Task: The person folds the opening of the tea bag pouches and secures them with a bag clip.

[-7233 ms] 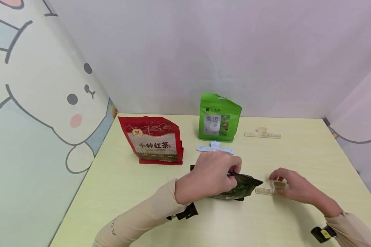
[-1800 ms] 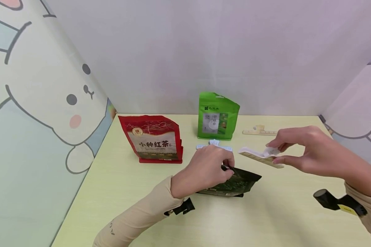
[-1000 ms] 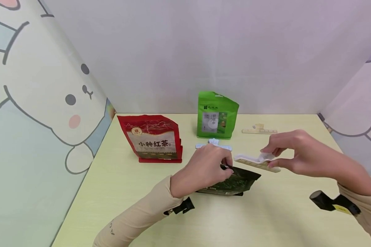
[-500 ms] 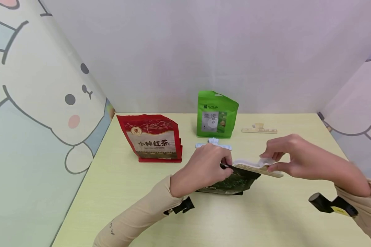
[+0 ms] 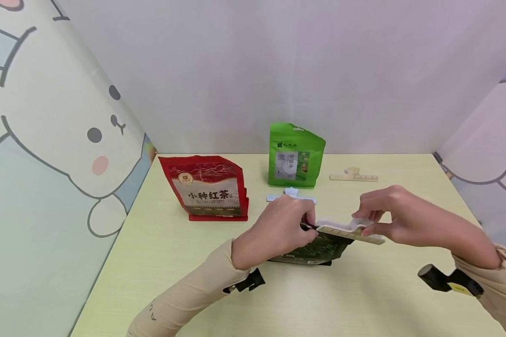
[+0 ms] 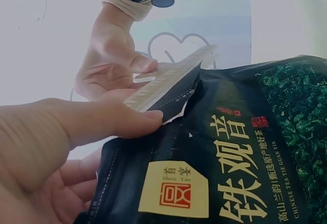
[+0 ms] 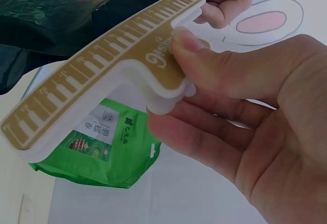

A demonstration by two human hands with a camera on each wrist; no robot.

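A dark green tea bag (image 5: pixel 320 245) (image 6: pixel 230 152) stands on the pale yellow table (image 5: pixel 362 299). My left hand (image 5: pixel 278 231) (image 6: pixel 61 137) pinches the bag's top edge at its left end. My right hand (image 5: pixel 394 215) (image 7: pixel 245 96) squeezes the handle of a white and gold bag clip (image 5: pixel 347 229) (image 7: pixel 102 81) (image 6: pixel 163 81). The clip's long arms lie along the bag's top edge, and its tip reaches my left fingertips. Whether the arms straddle the edge I cannot tell.
A red tea bag (image 5: pixel 206 189) stands at the back left, a bright green bag (image 5: pixel 295 157) (image 7: pixel 102 147) at the back middle. A light blue clip (image 5: pixel 291 197) lies in front of the green bag, a second gold clip (image 5: pixel 354 176) to its right. Cartoon-printed walls enclose the table.
My right hand lifted the gold clip off the table, then carried it left and down to the dark bag's top edge. My left hand has kept its pinch on the bag.
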